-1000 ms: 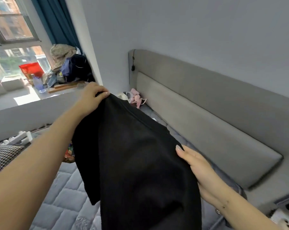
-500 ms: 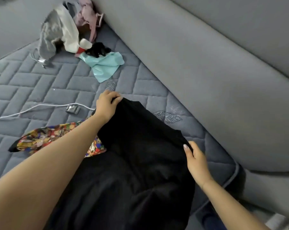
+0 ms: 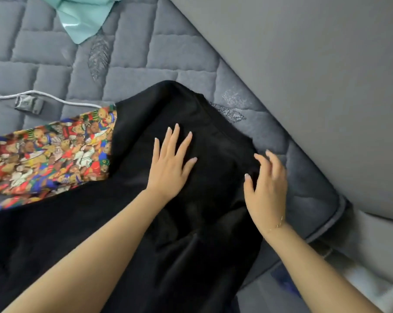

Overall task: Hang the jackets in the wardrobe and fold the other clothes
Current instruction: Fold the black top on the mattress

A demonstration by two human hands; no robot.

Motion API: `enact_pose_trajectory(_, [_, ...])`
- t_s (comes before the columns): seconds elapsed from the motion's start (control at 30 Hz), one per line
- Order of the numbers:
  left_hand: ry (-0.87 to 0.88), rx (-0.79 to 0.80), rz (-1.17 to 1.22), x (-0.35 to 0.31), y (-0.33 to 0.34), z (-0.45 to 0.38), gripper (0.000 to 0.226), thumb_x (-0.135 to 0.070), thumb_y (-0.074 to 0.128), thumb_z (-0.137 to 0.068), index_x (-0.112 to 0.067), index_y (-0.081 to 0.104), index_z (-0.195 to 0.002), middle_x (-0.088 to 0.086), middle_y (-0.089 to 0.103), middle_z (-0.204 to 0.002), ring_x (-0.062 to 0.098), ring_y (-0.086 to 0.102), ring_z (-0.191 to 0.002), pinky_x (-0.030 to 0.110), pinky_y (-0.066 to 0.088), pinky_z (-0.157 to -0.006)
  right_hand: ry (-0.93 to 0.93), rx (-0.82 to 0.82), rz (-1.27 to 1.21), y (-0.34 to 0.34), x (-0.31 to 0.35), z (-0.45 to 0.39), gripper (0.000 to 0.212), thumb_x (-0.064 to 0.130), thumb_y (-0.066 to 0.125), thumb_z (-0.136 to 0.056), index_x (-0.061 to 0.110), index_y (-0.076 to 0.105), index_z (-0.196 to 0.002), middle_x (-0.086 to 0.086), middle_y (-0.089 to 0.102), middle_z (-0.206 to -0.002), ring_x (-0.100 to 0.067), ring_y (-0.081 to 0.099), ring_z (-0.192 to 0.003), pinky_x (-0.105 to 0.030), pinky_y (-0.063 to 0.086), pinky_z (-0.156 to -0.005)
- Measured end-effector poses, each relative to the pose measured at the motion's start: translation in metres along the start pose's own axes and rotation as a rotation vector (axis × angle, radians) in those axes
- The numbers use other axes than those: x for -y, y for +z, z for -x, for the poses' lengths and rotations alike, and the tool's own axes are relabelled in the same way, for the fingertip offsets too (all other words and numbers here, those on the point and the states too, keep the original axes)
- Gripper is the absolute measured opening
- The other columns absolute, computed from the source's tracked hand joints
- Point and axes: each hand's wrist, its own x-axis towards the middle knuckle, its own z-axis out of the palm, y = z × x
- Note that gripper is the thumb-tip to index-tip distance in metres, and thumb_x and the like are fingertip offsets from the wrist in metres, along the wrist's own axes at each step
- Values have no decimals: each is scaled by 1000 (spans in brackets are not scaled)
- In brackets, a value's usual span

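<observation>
A black garment (image 3: 132, 208) lies spread on the grey quilted mattress (image 3: 146, 53), its top end near the headboard. My left hand (image 3: 170, 163) lies flat on the black cloth with fingers straight and spread. At the garment's right edge my right hand (image 3: 267, 188) hovers or lightly touches the cloth, fingers loosely bent and holding nothing. A colourful patterned garment (image 3: 48, 154) lies to the left, partly under the black one.
A mint-green cloth (image 3: 85, 14) lies at the top left. A white cable (image 3: 62, 100) with a small grey tag (image 3: 28, 105) crosses the mattress above the patterned garment. The grey padded headboard (image 3: 304, 86) runs along the right side.
The black garment went from being held up to lying on the mattress. Both hands let go of its top corners; the left now presses flat on it. The view dropped toward the bed.
</observation>
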Motion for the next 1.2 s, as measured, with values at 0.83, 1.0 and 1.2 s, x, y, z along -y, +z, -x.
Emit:
enact_pose_trajectory(0.83, [-1566,-263,1678,-41,35,366,23,-34,61,-95,-11,62,-99,3,68,-109,17,68,-96,29,53,-82,815,245,-664,13,7,227,64,39,66,-90,15,33,-139,-5,48,-133,-14,52,-108,-38,44,-105])
enact_pose_trajectory(1.0, [-2062,-607,1784,-34,43,384,65,-39,71,-87,-9,45,-139,7,54,-136,21,57,-117,31,51,-89,726,375,-608,33,2,197,49,48,67,-87,13,54,-119,1,60,-117,-17,57,-105,-28,45,-86])
enact_pose_trajectory(1.2, [-2073,-443,1721,-32,51,374,50,-57,37,-98,-25,41,-136,13,36,-153,39,36,-138,51,36,-110,693,497,-535,1,-36,201,53,50,74,-80,11,60,-113,-3,66,-113,-21,62,-103,-37,50,-96])
